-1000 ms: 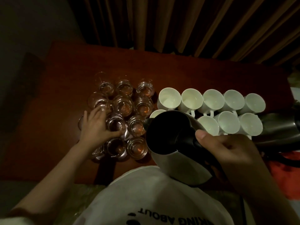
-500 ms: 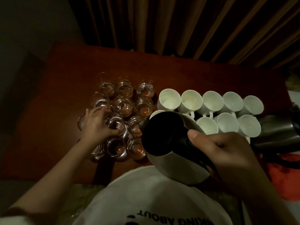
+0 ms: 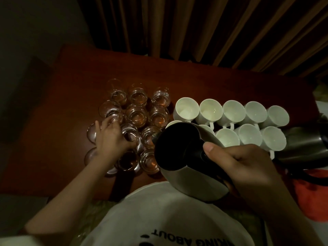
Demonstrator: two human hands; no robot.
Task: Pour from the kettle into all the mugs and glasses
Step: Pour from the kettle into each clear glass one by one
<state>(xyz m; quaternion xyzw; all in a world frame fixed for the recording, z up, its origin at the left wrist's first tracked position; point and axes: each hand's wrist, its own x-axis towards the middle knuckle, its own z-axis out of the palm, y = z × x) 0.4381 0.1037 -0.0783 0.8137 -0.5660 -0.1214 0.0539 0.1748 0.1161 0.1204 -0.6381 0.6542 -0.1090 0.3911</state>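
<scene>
Head view, right hand [image 3: 243, 167] gripping kettle [image 3: 184, 157] handle (spout tilted toward glasses [image 3: 136, 125]), left hand [image 3: 110, 141] fingers curled round 1 glass.

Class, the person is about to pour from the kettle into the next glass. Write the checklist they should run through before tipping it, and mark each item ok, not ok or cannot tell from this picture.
1. Right hand grips the kettle by its handle: ok.
2. Spout over a glass: ok, it hangs above the glass at the near right of the cluster.
3. Left hand steadies a neighbouring glass: ok, fingers curl round it.
4. Water left in the kettle: cannot tell, its inside is dark.
5. White mugs upright, mouths open: ok.
6. Target glass already full: cannot tell, too dim.
</scene>
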